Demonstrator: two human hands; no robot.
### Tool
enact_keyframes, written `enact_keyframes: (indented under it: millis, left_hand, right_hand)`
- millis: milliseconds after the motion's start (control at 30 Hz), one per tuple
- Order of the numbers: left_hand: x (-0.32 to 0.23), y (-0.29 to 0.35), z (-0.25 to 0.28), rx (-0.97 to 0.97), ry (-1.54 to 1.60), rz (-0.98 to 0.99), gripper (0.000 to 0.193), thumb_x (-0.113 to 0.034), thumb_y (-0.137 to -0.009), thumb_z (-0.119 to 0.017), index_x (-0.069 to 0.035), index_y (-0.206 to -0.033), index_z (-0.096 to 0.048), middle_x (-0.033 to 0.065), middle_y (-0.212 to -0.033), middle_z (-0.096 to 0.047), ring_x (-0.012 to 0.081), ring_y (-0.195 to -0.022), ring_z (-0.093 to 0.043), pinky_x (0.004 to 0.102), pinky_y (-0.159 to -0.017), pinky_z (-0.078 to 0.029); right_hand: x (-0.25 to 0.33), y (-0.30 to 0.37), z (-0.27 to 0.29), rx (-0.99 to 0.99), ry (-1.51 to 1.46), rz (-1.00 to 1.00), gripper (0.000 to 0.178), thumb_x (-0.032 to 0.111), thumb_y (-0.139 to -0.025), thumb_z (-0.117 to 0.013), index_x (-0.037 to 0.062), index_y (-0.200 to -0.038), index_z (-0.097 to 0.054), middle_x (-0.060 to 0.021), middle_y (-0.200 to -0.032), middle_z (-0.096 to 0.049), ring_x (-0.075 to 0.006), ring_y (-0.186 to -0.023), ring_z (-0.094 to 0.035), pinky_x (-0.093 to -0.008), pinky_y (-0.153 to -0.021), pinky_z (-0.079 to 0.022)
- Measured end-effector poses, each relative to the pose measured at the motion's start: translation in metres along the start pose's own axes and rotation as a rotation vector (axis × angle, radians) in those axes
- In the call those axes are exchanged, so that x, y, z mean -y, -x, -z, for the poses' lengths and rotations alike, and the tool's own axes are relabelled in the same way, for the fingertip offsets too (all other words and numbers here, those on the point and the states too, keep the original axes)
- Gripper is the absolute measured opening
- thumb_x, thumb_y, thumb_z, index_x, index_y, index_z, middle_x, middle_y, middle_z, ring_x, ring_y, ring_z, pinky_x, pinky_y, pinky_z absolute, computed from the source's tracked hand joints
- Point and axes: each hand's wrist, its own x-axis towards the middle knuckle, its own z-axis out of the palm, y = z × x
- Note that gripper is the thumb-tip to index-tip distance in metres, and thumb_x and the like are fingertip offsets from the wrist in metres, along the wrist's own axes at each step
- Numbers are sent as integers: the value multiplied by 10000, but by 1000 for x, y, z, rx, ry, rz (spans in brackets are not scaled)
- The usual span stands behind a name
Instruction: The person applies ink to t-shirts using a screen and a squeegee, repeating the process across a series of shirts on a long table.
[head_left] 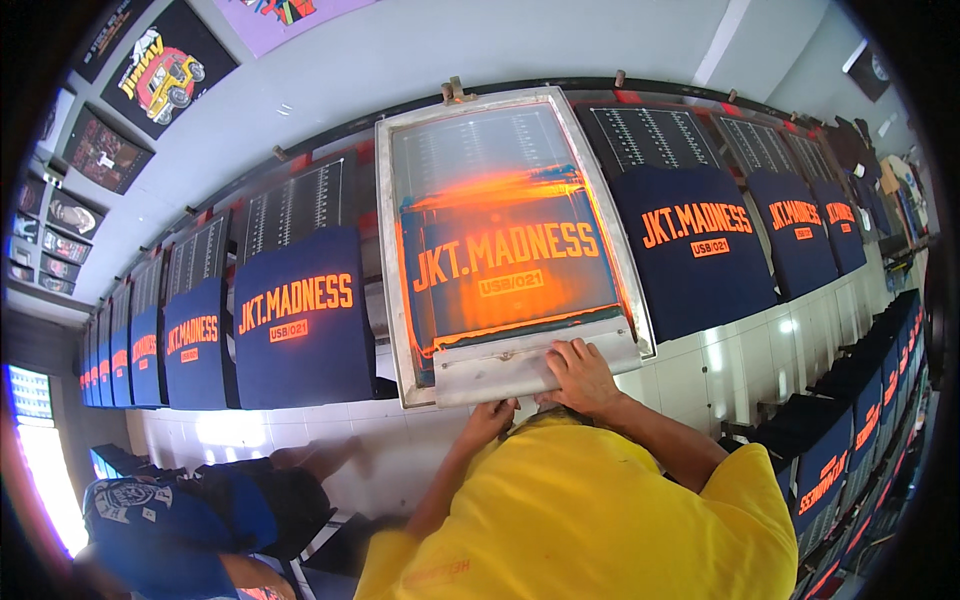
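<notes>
Wall, far left: printed posters (170, 85), some cut by the dark fisheye rim.
Lower left: co-worker in a blue shirt (190, 520), blurred and cropped; what that person's hands do cannot be told.
Left run of boards: navy T-shirts (295, 370) with orange lettering, shrinking toward the rim, the far ones hard to count.
Screen frame: metal-rimmed (390, 250), tilted a little; orange ink (525, 295) smeared over the mesh, matching lettering showing through.
Left hand: fingers curled (488, 420) at the squeegee's near edge, left of its middle; fingertips partly hidden, so whether they pinch it cannot be told.
Squeegee: wide, silver-grey (500, 368), at the near end of the screen, just beyond both hands; long axis crosswise, right end slightly farther off. Blade edge not visible.
Right hand: nearer to its right end, fingers (575, 352) bent over the top face, closed on it; thumb out of sight.
Right boards: more navy T-shirts, same orange print.
Lower right: second row of printed garments (825, 470), curved and cut off by the rim.
</notes>
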Motion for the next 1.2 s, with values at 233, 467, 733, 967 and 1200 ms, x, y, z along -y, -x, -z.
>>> enact_keyframes:
  millis: [233, 467, 733, 967, 1200]
  left_hand:
    - [-83, 47, 14, 121, -433, 16, 312, -287, -1003, -515, -8, -994, -655, 26, -655, -534, 94, -545, -486, 260, -501, -393]
    - [-117, 46, 105, -873, -620, -285, 262, -216, -990, -512, 8, -1025, -644, 99, -756, -639, 224, -674, -637, 341, -597, -487]
    - [-61, 18, 147, -811, -702, -88, 255, -125, -913, -581, 3, -1117, -666, 207, -894, -668, 357, -823, -664, 396, -718, -503]
    - [-47, 16, 155, -881, -636, -124, 232, -129, -890, -618, -17, -1074, -706, 214, -797, -665, 301, -708, -663, 370, -659, -485]
    - [-43, 13, 158, -885, -687, -121, 248, -120, -884, -617, 3, -1080, -706, 215, -783, -667, 305, -700, -666, 380, -663, -494]
  right_hand:
    - [-80, 3, 15, -434, -62, -280, 443, 255, -870, -663, -23, -1194, -547, -199, -1146, -596, -372, -1048, -562, -444, -900, -471]
    - [-147, 34, -16, -442, -174, -666, 316, 109, -921, -560, -28, -1205, -563, -228, -1143, -636, -403, -1019, -615, -441, -869, -489]
    - [-159, 21, -27, -686, -427, -710, 199, 41, -893, -556, -41, -1046, -652, -224, -949, -689, -347, -864, -680, -370, -760, -516]
    - [-150, 16, -21, -738, -457, -713, 144, 12, -881, -563, -41, -985, -648, -179, -846, -675, -277, -765, -659, -330, -710, -502]
    - [-160, 22, -28, -714, -378, -675, 126, 32, -877, -579, -22, -976, -636, -183, -793, -648, -301, -709, -645, -347, -656, -503]
